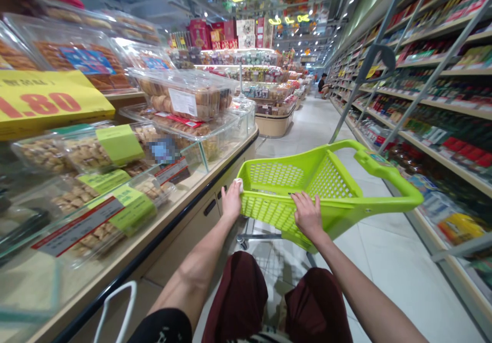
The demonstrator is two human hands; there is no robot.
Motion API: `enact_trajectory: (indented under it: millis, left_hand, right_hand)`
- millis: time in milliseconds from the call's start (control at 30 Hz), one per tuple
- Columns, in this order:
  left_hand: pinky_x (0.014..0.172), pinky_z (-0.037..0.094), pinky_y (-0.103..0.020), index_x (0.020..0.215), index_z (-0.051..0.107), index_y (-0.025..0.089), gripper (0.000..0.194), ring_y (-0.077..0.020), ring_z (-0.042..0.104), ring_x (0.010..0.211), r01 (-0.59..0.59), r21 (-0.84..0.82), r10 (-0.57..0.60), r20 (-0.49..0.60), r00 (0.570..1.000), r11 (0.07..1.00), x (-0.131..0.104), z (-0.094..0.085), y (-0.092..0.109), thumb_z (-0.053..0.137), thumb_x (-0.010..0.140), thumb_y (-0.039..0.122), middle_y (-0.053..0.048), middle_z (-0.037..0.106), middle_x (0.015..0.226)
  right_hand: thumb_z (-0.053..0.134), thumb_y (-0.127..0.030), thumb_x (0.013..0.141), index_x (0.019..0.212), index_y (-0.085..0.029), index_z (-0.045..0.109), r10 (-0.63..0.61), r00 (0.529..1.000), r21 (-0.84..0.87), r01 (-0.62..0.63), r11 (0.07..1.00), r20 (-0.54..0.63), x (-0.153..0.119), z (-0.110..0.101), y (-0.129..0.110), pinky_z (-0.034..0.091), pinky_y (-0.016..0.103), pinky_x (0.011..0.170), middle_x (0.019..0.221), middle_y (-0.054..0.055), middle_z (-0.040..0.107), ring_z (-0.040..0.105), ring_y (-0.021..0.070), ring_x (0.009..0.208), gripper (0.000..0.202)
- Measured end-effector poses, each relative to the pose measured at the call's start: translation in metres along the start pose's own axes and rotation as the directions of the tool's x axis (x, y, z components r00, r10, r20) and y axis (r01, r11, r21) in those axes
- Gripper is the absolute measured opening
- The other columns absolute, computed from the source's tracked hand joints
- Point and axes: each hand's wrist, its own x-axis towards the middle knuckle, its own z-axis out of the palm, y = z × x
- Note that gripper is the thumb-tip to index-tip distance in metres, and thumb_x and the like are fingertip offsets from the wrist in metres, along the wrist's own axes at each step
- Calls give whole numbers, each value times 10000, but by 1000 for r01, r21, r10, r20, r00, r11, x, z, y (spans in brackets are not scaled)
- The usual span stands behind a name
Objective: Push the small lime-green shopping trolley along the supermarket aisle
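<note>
A bright green plastic shopping cart (269, 209) with perforated sides stands in front of my knees, side-on, its handle to the right. At the cart's left corner, my left hand (231, 203) presses a small, crumpled white piece of tissue or cloth (240, 184) against the rim. My right hand (308, 214) is closed over the near rim, fingers curled to the inside and thumb raised. No goods show in the visible part of the basket. Its lower frame and one caster (242, 241) show beneath.
On the left runs a display counter (215, 199) with clear boxes of baked snacks (184, 94) and a yellow price sign (49, 99). Stocked shelves (442, 86) and a slanting metal pole line the right. A person (323, 85) crouches far down the aisle.
</note>
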Motion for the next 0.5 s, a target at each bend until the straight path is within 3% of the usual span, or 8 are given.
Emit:
enact_trajectory:
  millis: [67,133,267,333,400,500]
  left_hand:
    - [1094,105,-465,1305,342,175,545,-172,316,1284,43,-7,-43,-16,999,999,1,2,-5,293,783,25,-50,382,1388]
    - [1099,110,-448,1305,342,185,567,-157,309,1288,10,-26,-11,-6,1000,1000,0,7,7,310,765,14,-48,380,1389]
    - [1107,106,-426,1323,312,233,624,-128,279,1301,-189,-85,191,24,981,978,-6,15,48,348,741,12,-27,347,1409]
    - [1106,100,-436,1324,310,243,630,-132,285,1299,-251,-98,254,30,967,963,-8,15,56,353,739,13,-25,333,1416]
    - [1101,99,-455,1316,326,238,625,-139,315,1285,-250,-97,254,25,967,963,-7,13,50,350,736,5,-39,350,1406]
    - [1089,108,-485,1298,353,224,608,-150,351,1266,-157,-85,156,-11,988,984,-3,10,26,340,736,-8,-61,395,1377]
  right_hand:
    - [453,-102,723,1187,-160,511,12,1000,1,-12,1000,13,0,0,-1,107,499,1049,1205,89,565,414,244,1171,472]
    - [449,-104,725,1190,-164,509,25,1000,2,-25,1000,19,0,1,-1,103,502,1047,1205,87,564,410,245,1174,473]
    - [441,-102,730,1204,-167,500,21,999,-4,-21,1000,28,0,2,0,100,506,1043,1207,94,560,406,248,1174,482]
    - [436,-99,730,1211,-166,493,11,999,-12,-11,1000,41,0,1,2,95,501,1047,1213,90,557,405,241,1175,489]
    - [434,-97,728,1213,-163,490,7,999,-15,-6,1000,49,-1,1,3,91,495,1050,1222,85,552,401,234,1180,492]
    - [442,-100,722,1213,-158,489,8,999,-6,-7,1000,41,-1,1,4,85,496,1050,1225,87,551,399,237,1184,497]
